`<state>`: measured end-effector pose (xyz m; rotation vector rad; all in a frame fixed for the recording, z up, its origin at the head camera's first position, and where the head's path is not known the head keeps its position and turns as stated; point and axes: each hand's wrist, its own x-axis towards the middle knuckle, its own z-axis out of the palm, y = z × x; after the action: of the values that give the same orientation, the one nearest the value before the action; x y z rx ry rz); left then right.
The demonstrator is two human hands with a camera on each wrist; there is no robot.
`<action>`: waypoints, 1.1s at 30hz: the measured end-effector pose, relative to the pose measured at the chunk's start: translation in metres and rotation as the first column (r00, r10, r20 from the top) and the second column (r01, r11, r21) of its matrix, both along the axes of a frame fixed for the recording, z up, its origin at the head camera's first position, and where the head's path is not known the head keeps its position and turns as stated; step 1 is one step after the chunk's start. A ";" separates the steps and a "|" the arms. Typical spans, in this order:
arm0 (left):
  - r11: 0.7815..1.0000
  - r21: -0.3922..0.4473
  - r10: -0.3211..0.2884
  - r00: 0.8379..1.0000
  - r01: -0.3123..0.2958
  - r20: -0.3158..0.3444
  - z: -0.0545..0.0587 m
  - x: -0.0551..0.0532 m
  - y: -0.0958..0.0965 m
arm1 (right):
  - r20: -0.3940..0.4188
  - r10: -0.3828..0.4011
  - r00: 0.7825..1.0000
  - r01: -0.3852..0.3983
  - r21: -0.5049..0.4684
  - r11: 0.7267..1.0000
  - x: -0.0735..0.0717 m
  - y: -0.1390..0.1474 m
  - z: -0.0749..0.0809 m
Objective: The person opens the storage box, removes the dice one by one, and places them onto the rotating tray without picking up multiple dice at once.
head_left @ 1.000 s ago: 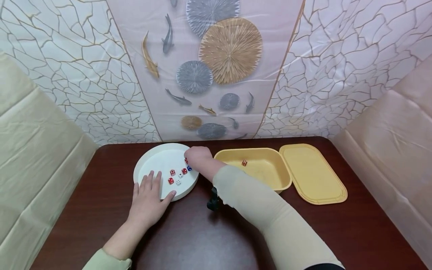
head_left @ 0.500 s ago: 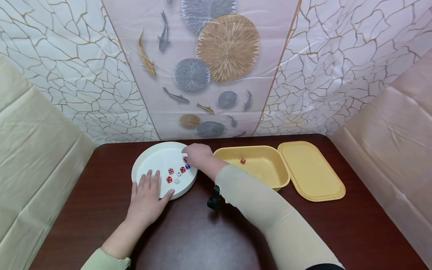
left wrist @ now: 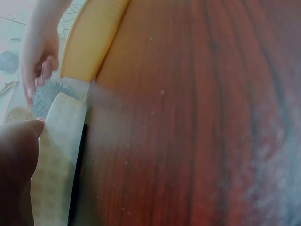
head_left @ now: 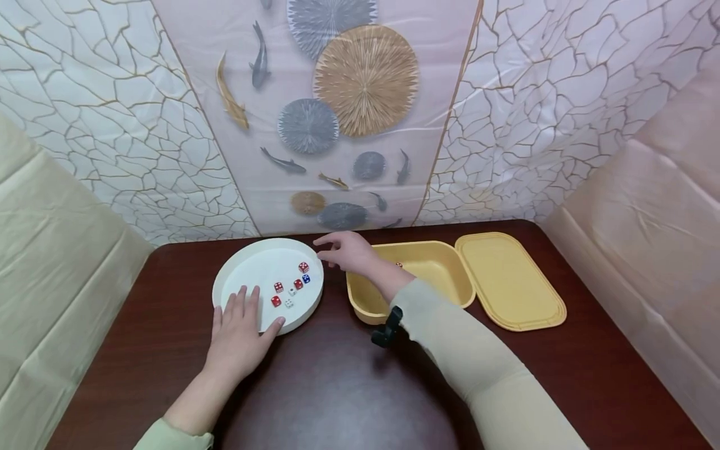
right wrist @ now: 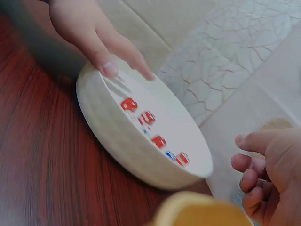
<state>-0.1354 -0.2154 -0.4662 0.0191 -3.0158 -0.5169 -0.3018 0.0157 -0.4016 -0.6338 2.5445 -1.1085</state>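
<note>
My left hand (head_left: pixel 237 337) rests on the near-left rim of a round white tray (head_left: pixel 247 262), its straight fingers reaching inside. On the tray lie several dice: red ones such as the far die (head_left: pixel 304 267), a blue die (head_left: pixel 306 279), and two white dice, the nearer white die (head_left: pixel 289 303) among them. Just past the tray's right rim hovers my right hand (head_left: pixel 351 253), thumb and index finger apart and the other fingers loosely bent. The right wrist view shows nothing between that hand's fingers (right wrist: pixel 256 141).
Right of the tray stands a yellow rectangular container (head_left: pixel 368 307) holding a red die (head_left: pixel 399 265), partly hidden by my right arm. Its yellow lid (head_left: pixel 512 281) lies flat beside it. A patterned backdrop (head_left: pixel 371 81) rises behind the dark wooden table (head_left: pixel 326 387).
My right hand has come off the far-right part of the tray toward the container, its fingers parting. The red die it partly covered now shows whole. My left hand stays on the rim.
</note>
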 end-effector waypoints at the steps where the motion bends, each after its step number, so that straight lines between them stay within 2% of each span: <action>1: 1.000 -0.001 0.001 1.000 -0.001 -0.003 0.000 0.000 -0.001 | -0.004 -0.004 1.000 0.004 -0.011 1.000 0.000 0.006 0.000; 5: 1.000 -0.001 0.003 1.000 -0.003 -0.009 -0.002 0.001 -0.002 | -0.019 -0.026 0.999 0.024 -0.063 0.998 0.002 0.034 0.000; 11: 1.000 0.001 0.005 1.000 -0.005 -0.012 -0.001 0.005 -0.006 | 0.010 -0.046 0.999 0.047 -0.132 0.990 0.005 0.085 -0.005; 14: 1.000 -0.002 0.007 1.000 -0.007 -0.022 0.001 0.006 -0.007 | 0.000 -0.076 0.997 0.076 -0.105 0.992 0.007 0.113 -0.009; 20: 1.000 0.005 -0.005 1.000 0.005 -0.019 0.002 0.003 -0.005 | -0.047 -0.157 0.986 0.158 0.015 0.987 0.008 0.159 -0.021; 28: 1.000 0.008 -0.008 1.000 0.008 -0.010 0.001 0.000 -0.001 | -0.058 -0.164 0.985 0.166 0.017 0.986 0.006 0.173 -0.029; 33: 1.000 0.004 -0.009 1.000 0.009 -0.011 0.000 -0.001 0.000 | -0.082 -0.163 0.983 0.171 0.104 0.980 0.003 0.169 -0.033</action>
<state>-0.1361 -0.2154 -0.4659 0.0035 -3.0056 -0.5225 -0.2986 0.1842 -0.4350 -0.4473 2.7423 -1.0038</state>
